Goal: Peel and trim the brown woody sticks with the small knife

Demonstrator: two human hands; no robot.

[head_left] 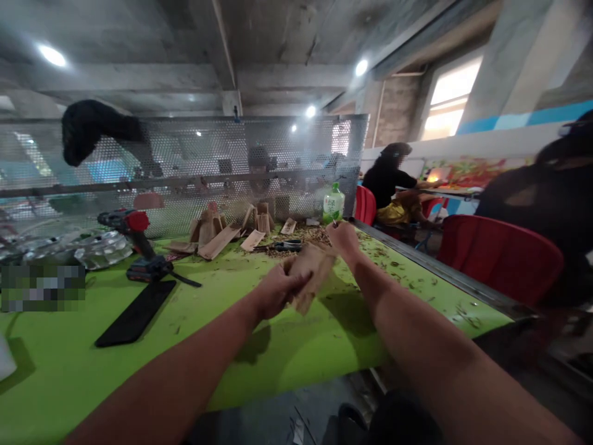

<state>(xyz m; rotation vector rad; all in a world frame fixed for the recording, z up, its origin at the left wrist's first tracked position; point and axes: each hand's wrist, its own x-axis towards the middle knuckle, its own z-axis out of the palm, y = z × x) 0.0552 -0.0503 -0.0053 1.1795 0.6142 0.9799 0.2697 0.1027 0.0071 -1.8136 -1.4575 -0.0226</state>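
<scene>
My left hand (277,289) is closed around a flat brown paper piece, perhaps a small kraft bag (311,272), thumb on top. The paper is tilted above the green table, its far edge blurred. My right hand (341,238) makes a fist just beyond the paper's upper right corner. A small shiny tip shows at the top of this fist; the rest of what it holds is hidden. Dark-handled pliers or snippers (291,245) lie behind the paper, among many small tan scraps (319,233).
Several brown paper pieces (220,241) stand and lie at the back by a perforated metal screen (194,154). A green-capped bottle (333,203) stands behind my right hand. To the left are a cordless drill (141,244) and black phone-like slab (136,315). Red chairs (500,253) and seated people are right.
</scene>
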